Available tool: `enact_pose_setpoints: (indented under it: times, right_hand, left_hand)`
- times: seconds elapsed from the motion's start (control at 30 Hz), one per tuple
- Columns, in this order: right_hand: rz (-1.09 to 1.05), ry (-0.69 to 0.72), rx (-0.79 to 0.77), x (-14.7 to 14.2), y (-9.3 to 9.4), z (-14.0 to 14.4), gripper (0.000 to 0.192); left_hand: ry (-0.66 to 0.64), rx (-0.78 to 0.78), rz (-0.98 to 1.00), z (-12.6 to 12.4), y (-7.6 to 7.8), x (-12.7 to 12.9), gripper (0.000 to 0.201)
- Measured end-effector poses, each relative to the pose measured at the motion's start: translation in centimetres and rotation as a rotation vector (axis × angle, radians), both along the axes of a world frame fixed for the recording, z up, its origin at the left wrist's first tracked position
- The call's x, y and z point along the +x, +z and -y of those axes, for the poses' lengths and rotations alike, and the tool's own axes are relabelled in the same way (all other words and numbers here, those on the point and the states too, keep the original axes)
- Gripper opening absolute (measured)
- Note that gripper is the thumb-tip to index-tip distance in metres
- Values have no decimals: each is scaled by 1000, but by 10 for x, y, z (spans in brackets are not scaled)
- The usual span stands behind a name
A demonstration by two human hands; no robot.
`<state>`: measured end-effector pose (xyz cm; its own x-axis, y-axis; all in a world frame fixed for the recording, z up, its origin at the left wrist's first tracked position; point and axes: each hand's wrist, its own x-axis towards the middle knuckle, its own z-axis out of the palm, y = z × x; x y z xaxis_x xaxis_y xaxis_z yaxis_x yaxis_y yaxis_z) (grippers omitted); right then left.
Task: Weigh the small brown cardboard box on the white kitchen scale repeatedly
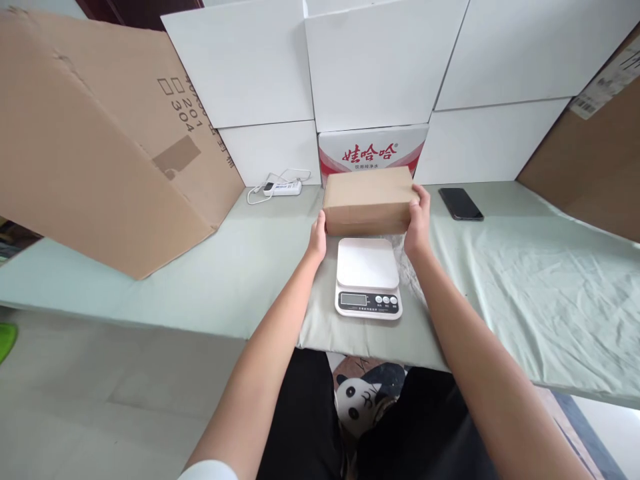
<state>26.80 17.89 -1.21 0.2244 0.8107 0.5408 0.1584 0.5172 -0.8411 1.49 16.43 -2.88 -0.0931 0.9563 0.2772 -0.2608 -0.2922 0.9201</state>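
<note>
A closed brown cardboard box [369, 200] is held between my two hands, just behind a white kitchen scale [367, 263]. My left hand [317, 237] presses against the box's left end, with most of its fingers hidden. At the right end, my right hand [419, 217] grips the box, thumb toward me and fingers around the corner. The scale's platform carries nothing, and its grey display looks blank. Some clear plastic wrap [407, 267] lies beside the scale on the right. Whether the box touches the table cannot be made out.
White boxes [380, 67] form a wall at the back, one with red printing [370, 152]. A white power strip [283, 189] with a cable lies at left, a black phone [461, 203] at right. Large cardboard sheets [115, 133] flank the green-clothed table [220, 287].
</note>
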Motion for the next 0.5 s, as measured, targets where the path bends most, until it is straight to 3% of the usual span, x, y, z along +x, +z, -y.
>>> enact_pose_setpoints:
  times: [0.13,0.3,0.5]
  right_hand:
    - [-42,-15,-39,-1,-20,0,80]
    - [-53,33,-77,5,-29,-4,87]
    - [-54,94,-174,14,-40,-8,102]
  left_hand:
    - [-33,-29,-30,-1,-21,0,87]
    - [-32,-46,-48,-5,-19,-4,83]
    - [55,-139,-4,-14,-20,-13,81]
